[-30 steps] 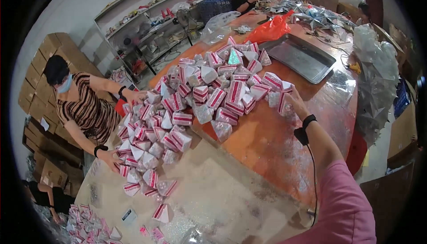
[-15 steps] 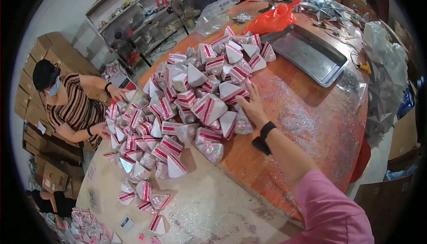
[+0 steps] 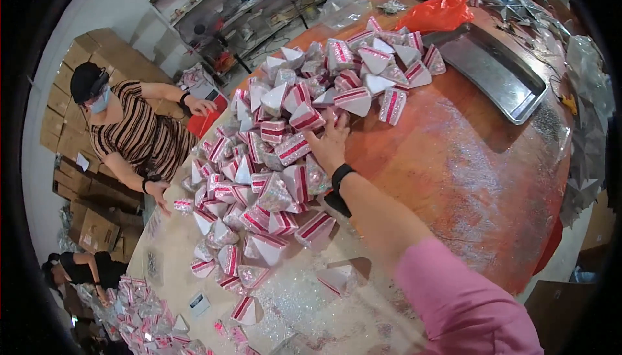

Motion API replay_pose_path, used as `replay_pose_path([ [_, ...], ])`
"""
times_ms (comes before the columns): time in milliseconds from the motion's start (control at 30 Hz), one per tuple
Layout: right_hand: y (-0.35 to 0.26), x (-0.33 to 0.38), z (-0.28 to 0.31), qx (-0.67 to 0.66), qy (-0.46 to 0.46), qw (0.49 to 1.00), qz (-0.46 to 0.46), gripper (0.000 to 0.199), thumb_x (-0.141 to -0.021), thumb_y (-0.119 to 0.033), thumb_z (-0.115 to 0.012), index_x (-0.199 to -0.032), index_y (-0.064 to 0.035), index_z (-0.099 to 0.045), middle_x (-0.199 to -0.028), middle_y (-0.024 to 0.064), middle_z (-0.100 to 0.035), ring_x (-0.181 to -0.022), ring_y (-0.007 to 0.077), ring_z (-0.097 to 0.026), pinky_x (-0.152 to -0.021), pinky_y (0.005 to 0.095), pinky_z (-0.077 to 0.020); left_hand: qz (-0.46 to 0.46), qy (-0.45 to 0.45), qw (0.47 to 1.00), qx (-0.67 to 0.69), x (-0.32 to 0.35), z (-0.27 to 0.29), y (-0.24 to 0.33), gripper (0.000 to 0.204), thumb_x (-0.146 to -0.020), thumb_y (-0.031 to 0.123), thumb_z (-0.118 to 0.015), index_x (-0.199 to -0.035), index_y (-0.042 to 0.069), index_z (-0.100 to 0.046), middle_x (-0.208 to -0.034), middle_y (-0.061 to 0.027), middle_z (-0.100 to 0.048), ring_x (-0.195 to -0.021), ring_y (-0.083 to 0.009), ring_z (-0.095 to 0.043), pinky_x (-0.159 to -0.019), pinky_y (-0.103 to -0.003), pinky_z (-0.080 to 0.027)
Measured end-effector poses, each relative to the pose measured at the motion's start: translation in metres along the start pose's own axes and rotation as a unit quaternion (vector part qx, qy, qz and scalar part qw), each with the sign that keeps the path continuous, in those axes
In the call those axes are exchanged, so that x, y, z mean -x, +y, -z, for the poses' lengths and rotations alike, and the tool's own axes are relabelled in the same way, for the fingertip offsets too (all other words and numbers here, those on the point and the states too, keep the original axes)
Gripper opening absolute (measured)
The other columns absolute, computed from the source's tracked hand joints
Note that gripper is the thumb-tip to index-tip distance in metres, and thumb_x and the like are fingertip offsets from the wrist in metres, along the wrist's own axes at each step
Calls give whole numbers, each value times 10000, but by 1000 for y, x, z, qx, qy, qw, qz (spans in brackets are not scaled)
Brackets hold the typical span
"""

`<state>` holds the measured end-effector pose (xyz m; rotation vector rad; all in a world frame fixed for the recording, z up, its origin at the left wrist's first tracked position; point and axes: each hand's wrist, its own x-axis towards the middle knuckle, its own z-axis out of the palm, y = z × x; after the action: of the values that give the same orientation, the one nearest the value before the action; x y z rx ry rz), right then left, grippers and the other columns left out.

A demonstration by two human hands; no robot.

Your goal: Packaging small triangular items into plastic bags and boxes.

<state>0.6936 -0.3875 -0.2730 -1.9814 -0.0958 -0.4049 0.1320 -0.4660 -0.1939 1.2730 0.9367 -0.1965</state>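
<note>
A large heap of cake-slice ornaments (image 3: 278, 183), white wedges with pink-and-white striped sides and glittery faces, lies on the table. My right hand (image 3: 329, 142), in a pink sleeve with a black wristband, presses against the right flank of the heap. Its fingers are spread over the pieces, and the fingertips are partly lost among them. A striped slice (image 3: 392, 106) lies just beyond those fingers, and another slice (image 3: 337, 280) rests apart on the pale near surface. My left hand is out of view.
A metal tray (image 3: 492, 73) and a red plastic bag (image 3: 437, 11) sit at the far right. Glitter covers the orange tabletop (image 3: 466, 180). Across the table, a co-worker in stripes (image 3: 146, 118) stands beside stacked cartons (image 3: 61, 122). More slices (image 3: 139, 316) are heaped at lower left.
My right hand has swept left against the heap, shifting slices left and leaving one apart near me. The co-worker's hands have drawn off the heap; one is now beside a red object.
</note>
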Motion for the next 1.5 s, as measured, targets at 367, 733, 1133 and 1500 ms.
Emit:
replay_pose_path([
  [367,-21,82,152,14,-351,911,215,841,-654,-357,-667,-1312,-43,-248,-1316,264,-245,-1222,390,-259,-979,419,-284,9,14,1000,9,-9,-9,19,214,-829,127,-505,-639,31,-505,-612,-15,-486,-567,-92,-432,-529,-226,-356],
  [733,-47,179,110,137,-438,824,333,692,-737,-401,-587,-1313,-207,-255,-1361,208,-151,-1217,440,-198,-922,580,-263,-20,-3,1000,8,0,3,4,200,-829,131,-490,-655,32,-503,-609,-4,-479,-572,-87,-429,-533,-223,-353],
  [1133,-121,121,26,-5,-483,827,288,585,-735,-328,-577,-1235,-97,-382,-1226,211,-398,-1069,346,-450,-883,410,-377,-47,41,996,57,8,15,-3,202,-822,130,-497,-652,22,-506,-616,-28,-491,-569,-104,-443,-532,-230,-357],
  [1500,-9,47,7,-149,-103,981,66,632,-711,-313,-605,-1232,-35,-380,-1252,227,-373,-1192,382,-291,-967,401,-280,12,23,1000,-1,-3,9,-1,204,-820,119,-502,-637,31,-520,-610,-18,-495,-564,-102,-441,-529,-229,-353],
])
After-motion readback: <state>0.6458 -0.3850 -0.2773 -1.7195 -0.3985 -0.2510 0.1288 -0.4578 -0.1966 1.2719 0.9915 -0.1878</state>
